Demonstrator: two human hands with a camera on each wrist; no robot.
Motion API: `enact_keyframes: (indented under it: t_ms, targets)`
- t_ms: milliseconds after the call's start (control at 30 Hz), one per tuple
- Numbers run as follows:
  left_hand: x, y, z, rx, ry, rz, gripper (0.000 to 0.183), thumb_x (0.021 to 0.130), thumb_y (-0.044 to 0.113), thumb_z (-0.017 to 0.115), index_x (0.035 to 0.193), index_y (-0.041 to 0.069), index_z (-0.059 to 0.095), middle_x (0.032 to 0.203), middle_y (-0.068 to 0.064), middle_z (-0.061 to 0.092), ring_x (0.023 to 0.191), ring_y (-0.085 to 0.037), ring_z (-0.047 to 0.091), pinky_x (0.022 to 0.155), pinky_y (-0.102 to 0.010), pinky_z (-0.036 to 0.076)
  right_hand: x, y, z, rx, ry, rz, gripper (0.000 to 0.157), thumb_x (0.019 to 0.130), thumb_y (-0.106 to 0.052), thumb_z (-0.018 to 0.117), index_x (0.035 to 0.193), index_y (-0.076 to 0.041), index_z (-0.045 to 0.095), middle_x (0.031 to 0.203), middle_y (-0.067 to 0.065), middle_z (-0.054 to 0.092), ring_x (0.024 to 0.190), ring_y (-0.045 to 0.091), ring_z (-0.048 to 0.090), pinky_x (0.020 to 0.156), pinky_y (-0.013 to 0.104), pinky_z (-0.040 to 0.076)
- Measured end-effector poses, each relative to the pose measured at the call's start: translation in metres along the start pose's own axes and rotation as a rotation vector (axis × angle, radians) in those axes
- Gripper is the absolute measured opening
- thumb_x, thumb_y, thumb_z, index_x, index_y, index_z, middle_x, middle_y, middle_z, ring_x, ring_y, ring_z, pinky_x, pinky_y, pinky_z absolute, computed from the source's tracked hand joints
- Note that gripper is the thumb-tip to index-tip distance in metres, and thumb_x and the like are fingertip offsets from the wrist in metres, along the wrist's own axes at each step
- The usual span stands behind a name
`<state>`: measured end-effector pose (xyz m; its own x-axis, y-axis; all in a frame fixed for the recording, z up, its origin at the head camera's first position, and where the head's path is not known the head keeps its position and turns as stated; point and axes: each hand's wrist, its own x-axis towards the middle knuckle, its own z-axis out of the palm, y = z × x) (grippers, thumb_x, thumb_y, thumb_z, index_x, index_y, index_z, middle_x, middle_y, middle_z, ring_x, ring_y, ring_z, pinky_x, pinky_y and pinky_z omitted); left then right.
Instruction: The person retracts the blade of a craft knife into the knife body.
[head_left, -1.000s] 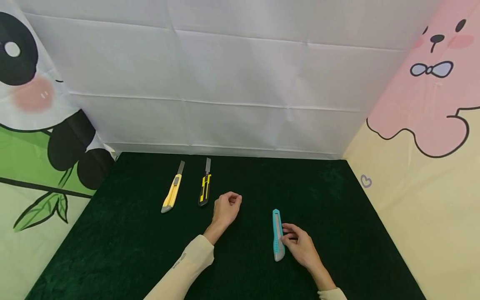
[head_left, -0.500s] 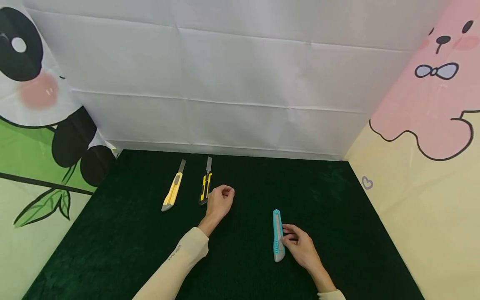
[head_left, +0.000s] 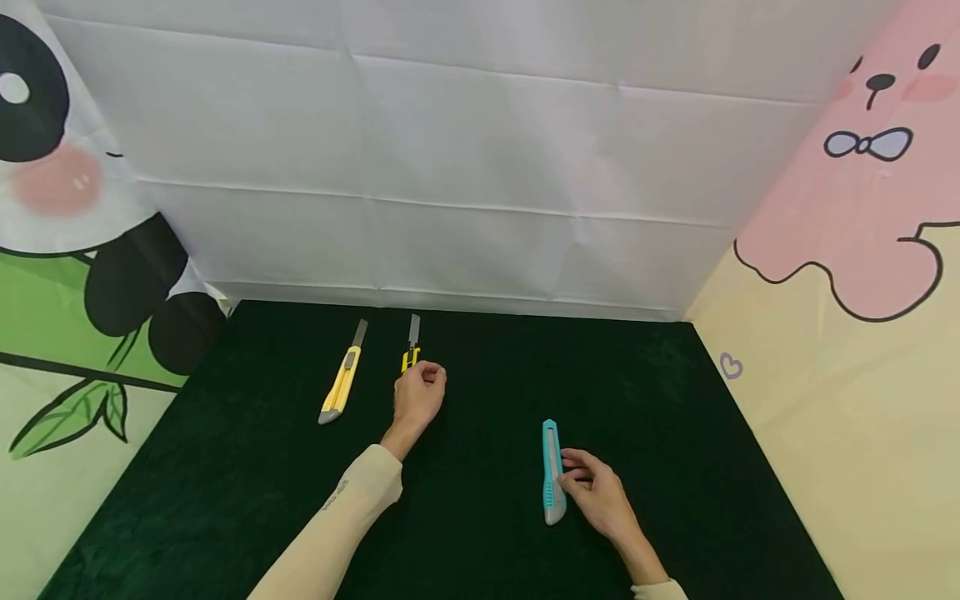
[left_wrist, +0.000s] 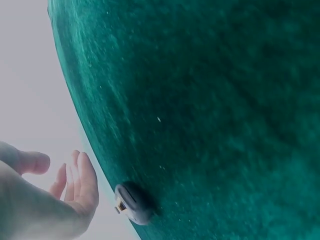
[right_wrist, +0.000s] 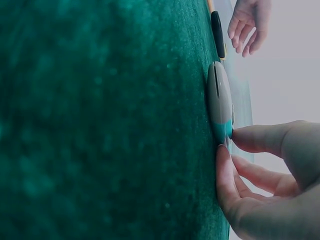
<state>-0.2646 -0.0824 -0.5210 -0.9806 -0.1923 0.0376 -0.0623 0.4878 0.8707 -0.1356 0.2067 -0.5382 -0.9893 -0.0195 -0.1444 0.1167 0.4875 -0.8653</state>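
My left hand (head_left: 420, 396) hovers over the black and yellow utility knife (head_left: 410, 358), covering its handle's lower part. Thumb and fingers are apart and loosely bent in the left wrist view, holding nothing. A knife's grey handle end (left_wrist: 132, 204) shows near that hand; which knife it is, I cannot tell. To the left lies a light-yellow utility knife (head_left: 341, 383), its blade out like the black one's. A teal utility knife (head_left: 552, 471) with a grey end lies at front right, no blade sticking out. My right hand (head_left: 596, 492) rests at its right edge, thumb and index fingertips touching it.
Dark green cloth (head_left: 480, 533) covers the table. A white sheet (head_left: 465, 167) hangs behind the back edge. Side sheets bear a panda (head_left: 52, 183) on the left and a pink bear (head_left: 847, 217) on the right.
My left hand has moved left and slightly away from me, from beside the black and yellow utility knife to over its handle. The right hand and the teal knife have stayed in place.
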Motion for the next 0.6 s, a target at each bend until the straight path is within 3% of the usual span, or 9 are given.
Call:
enact_keyframes:
  t_ms: [600]
  targets:
    - [0.016,-0.008,-0.002,-0.045,0.057,-0.053,0.022,0.096,0.021,0.055,0.107,0.004,0.062,0.1,-0.013,0.062,0.087,-0.026,0.058,0.078,-0.04,0.05,0.008,0.01,-0.009,-0.009,0.003,-0.016,0.041,0.087,-0.012,0.065,0.126,-0.011,0.056,0.115,0.005,0.06,0.097,0.016,0.058,0.077,0.024,0.049]
